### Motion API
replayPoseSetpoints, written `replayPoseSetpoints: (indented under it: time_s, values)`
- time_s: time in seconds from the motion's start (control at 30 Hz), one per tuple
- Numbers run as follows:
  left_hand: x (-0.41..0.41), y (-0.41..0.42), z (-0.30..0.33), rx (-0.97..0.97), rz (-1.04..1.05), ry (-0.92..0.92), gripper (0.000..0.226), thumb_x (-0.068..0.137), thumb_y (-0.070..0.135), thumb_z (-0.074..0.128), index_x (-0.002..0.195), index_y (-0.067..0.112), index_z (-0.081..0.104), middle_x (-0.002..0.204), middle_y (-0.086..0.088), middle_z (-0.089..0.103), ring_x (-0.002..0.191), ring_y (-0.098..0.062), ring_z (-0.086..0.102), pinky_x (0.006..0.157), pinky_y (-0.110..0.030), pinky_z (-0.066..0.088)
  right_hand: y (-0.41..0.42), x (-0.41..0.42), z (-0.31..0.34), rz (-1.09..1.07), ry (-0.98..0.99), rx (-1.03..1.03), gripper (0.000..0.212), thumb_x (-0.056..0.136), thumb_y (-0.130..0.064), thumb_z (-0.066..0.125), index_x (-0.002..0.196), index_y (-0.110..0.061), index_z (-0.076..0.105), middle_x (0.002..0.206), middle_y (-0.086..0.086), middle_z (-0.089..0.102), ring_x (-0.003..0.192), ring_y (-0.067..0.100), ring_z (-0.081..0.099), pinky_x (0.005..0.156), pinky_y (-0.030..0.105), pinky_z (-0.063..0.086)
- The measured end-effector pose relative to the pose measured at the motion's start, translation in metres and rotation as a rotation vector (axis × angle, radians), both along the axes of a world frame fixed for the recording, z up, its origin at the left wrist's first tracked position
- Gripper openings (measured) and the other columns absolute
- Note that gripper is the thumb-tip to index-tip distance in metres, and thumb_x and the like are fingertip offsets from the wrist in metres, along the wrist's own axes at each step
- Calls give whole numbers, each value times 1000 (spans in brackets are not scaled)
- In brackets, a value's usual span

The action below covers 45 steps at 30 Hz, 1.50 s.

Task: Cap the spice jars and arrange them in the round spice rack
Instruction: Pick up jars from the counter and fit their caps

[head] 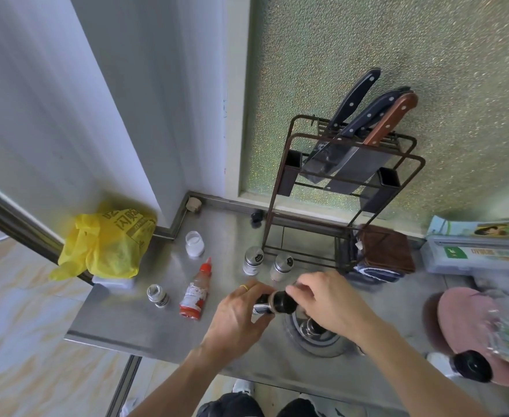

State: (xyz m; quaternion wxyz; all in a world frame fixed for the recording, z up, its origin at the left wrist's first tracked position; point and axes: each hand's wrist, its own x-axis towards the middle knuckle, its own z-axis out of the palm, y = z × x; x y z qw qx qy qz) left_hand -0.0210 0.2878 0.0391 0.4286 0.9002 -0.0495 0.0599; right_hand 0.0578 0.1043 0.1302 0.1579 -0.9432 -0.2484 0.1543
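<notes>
Steel counter is filling most of the view, running into a corner where a white wall is meeting a frosted green window. Both hands are working together just above it. The left hand is wrapping around the body of a dark spice jar lying roughly sideways, and the right hand is pinching the black cap at its end, so the two hands are nearly touching with the jar clamped between them.

The round spice rack is sitting right under the right hand, mostly hidden by it, so I can't tell what's in it.

Just beyond the hands two metal-topped shakers are standing upright side by side, and behind those a wire knife rack is holding several knives against the window. Out past the left hand: a red squeeze bottle, a small open jar, a white open jar, then a yellow plastic bag hanging over the counter's left corner.

The counter's near edge is running right below the left wrist, with tiled floor showing beyond it on that side. Bare steel is lying open between the left hand and the red bottle. Right of the right hand it's getting crowded: folded cloths, boxes, a pink round thing.
</notes>
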Motion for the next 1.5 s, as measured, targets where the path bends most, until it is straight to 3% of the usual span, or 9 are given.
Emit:
replayPoseSetpoints:
  time_s: [0.17, 0.3, 0.37, 0.43, 0.57, 0.9, 1.07, 1.23, 1.5]
  values:
    - [-7, -3, -2, -19, -4, 3, 28, 83, 29, 73, 109, 30, 62, 102, 17, 63, 88, -3, 63, 75, -28, 54, -3, -7, -5, 49, 99, 26, 34, 79, -62, 62, 102, -38, 59, 78, -8, 70, 68, 7, 63, 64, 32, 53]
    - [-12, -2, -6, -26, -12, 9, 27, 83, 30, 73, 108, 31, 62, 102, 17, 63, 90, -2, 63, 76, -29, 54, -4, -14, -11, 73, -7, -137, 38, 96, -56, 45, 65, -34, 47, 70, 8, 63, 67, 29, 62, 62, 44, 52]
    - [-13, -2, -7, -25, 2, 11, 28, 83, 31, 72, 109, 32, 62, 102, 18, 63, 90, -2, 62, 76, -29, 54, -5, -15, -10, 57, 51, -43, 30, 86, -60, 59, 107, -38, 60, 90, -4, 69, 75, 15, 62, 67, 34, 52]
    - [-13, -1, -7, -23, 15, 13, 29, 82, 31, 72, 108, 33, 62, 102, 18, 63, 90, -2, 62, 77, -28, 54, -4, -16, -16, 73, 126, 26, 57, 76, -44, 75, 128, -34, 54, 103, -12, 68, 79, 6, 61, 73, 27, 53]
    - [-12, 1, -14, -28, 49, 28, 29, 80, 34, 75, 107, 32, 65, 99, 17, 64, 86, -3, 63, 74, -28, 54, 6, -20, -28, -29, 88, 127, 32, 74, -39, 75, 103, -29, 67, 83, -8, 71, 73, 6, 66, 72, 34, 57]
    - [-2, -3, -51, -10, 213, 199, 26, 81, 36, 73, 105, 31, 65, 95, 11, 71, 86, -10, 65, 70, -22, 48, 46, -20, -75, -114, -38, 16, 39, 80, -49, 72, 99, -17, 64, 96, 1, 71, 92, 23, 65, 72, 31, 43]
    - [13, -13, -72, 30, 195, 455, 51, 85, 16, 64, 133, 27, 56, 121, 0, 69, 113, -21, 62, 88, -25, 44, 62, -12, -110, -142, -4, -140, 35, 88, -36, 70, 112, -14, 56, 112, 6, 65, 105, 28, 65, 82, 37, 48]
    - [10, -12, -93, -8, 146, 653, 59, 87, 8, 54, 139, 35, 48, 123, -4, 69, 111, -24, 65, 94, -33, 53, 68, -14, -138, -106, 21, -262, 26, 95, -24, 63, 117, -16, 52, 114, 6, 61, 101, 25, 65, 73, 30, 44]
    - [0, 15, -100, -8, 267, 650, 54, 91, 3, 47, 139, 28, 52, 125, 1, 67, 114, -17, 64, 98, -28, 51, 70, -16, -147, -19, 77, -400, 39, 93, -29, 65, 124, -18, 46, 121, 5, 57, 105, 22, 64, 80, 29, 52]
